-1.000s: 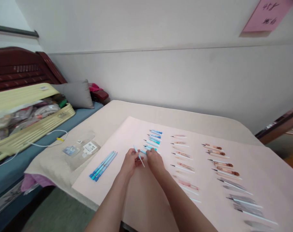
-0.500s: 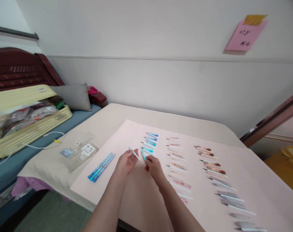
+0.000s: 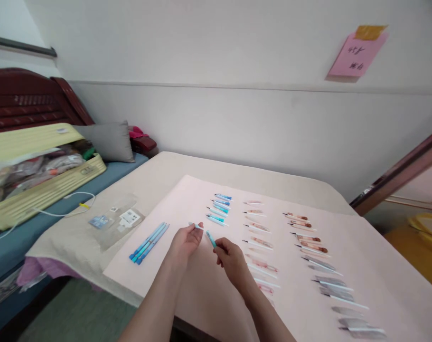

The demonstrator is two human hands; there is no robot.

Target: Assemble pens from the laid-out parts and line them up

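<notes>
My left hand pinches a slim pale pen piece, perhaps a pen's front part. In my right hand is a teal pen barrel, its end pointing towards the pale piece with a small gap between them. Just beyond both hands lies a column of blue and teal pen parts with dark-tipped white refills beside them. To the left, several blue pens lie side by side, apparently whole.
Pink pen parts, brown ones and grey ones with refills lie in columns to the right on the pale sheet. Clear plastic bags lie left. A bed with a yellow case adjoins; a wall stands behind.
Both pen pieces have drawn nearly into line. The teal barrel has moved slightly down, and the pale piece has turned flatter. The view has shifted a little.
</notes>
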